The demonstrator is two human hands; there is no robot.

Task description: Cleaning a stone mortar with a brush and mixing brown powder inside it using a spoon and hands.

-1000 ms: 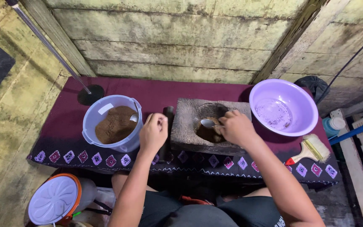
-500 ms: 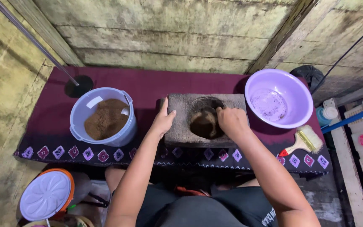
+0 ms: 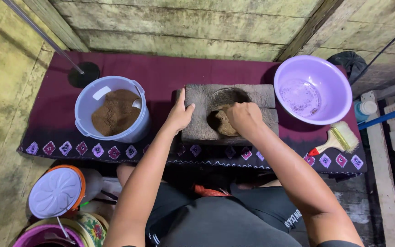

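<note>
Stone mortar (image 3: 228, 114) at mid-cloth (image 3: 161, 73), braced flat-palmed by left hand (image 3: 179, 116), right hand (image 3: 245, 120) fisted in its hollow over brown powder (image 3: 225, 123), implement hidden; best worked steadily, block pinned, grounds kept inside.

Weathered plank wall (image 3: 184, 27), worn yellowish wooden floor (image 3: 1, 114); maroon patterned cloth (image 3: 161, 68)

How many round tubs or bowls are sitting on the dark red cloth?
2. A pale blue bucket of brown powder stands left of the stone block, near the left hand. An empty purple basin sits to the block's right. More containers sit off the cloth, lower left.
</note>
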